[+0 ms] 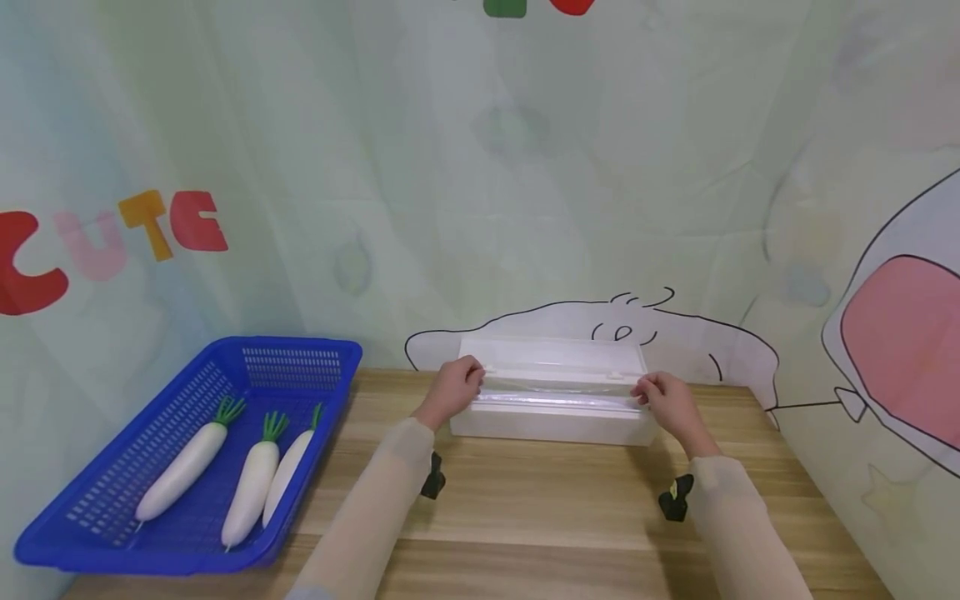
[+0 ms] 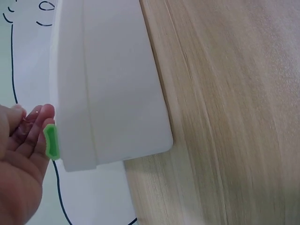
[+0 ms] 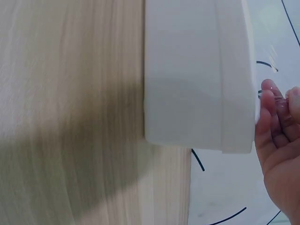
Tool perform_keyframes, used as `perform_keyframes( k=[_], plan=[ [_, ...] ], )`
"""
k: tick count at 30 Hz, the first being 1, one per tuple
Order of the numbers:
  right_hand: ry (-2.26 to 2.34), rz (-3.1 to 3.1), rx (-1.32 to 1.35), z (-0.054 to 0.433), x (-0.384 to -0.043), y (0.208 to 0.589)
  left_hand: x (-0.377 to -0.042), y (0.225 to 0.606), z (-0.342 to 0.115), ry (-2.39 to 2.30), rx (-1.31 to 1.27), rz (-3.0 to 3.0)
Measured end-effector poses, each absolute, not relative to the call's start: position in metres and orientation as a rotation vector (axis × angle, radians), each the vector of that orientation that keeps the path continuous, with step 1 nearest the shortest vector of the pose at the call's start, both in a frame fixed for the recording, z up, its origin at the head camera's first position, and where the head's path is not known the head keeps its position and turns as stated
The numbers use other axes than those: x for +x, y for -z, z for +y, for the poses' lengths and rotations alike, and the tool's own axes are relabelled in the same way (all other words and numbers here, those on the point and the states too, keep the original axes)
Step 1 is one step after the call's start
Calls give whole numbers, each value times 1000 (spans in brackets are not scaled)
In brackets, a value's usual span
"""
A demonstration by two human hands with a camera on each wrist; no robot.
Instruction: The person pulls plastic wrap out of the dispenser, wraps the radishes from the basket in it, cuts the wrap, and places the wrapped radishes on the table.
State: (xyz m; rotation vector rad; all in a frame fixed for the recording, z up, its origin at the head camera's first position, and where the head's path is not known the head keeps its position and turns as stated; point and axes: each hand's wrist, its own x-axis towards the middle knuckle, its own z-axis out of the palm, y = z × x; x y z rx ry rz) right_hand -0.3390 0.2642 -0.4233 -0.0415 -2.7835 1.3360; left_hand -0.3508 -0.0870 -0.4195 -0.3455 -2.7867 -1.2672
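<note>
Head view: both hands sit at the two ends of a long white box (image 1: 555, 408) with its clear lid raised, at the far edge of a wooden table (image 1: 555, 517). The left hand (image 1: 452, 390) has its fingers curled at the box's left end, and the right hand (image 1: 670, 400) has its fingers curled at the right end. Between them, across the open top of the box, lies a strip of clear film (image 1: 558, 390); each hand looks to be pinching an end of it, though the film is too sheer to be sure.

In the left wrist view, the left fingertips (image 2: 43, 112) are pressed together just beside the box's end wall, with something clear and glossy caught between them. A small green tab (image 2: 51, 140) sticks out from the box's edge, touching the hand. In the right wrist view, the right fingertips (image 3: 268, 93) are likewise pressed together just past the box's other end, again with a clear sheen between them.

Well to the left on the table stands a blue basket (image 1: 97, 533) holding three white radishes (image 1: 251, 483) with green tops, lying side by side. Behind the table hangs a pale cartoon-printed curtain (image 1: 525, 167).
</note>
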Motion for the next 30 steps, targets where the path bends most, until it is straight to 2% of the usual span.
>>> perform_keyframes(
  k=[10,16,30],
  plan=[
    [-1371,-2758,42,268,-339,419,-354,422,-90,1341,-396,-2704],
    [-1266,-2768,134,270,-337,422,-354,424,-88,1387,-277,-2686],
    [-1306,-2769,-98,262,-338,416,-354,420,-84,1458,-149,-2672]
  ],
)
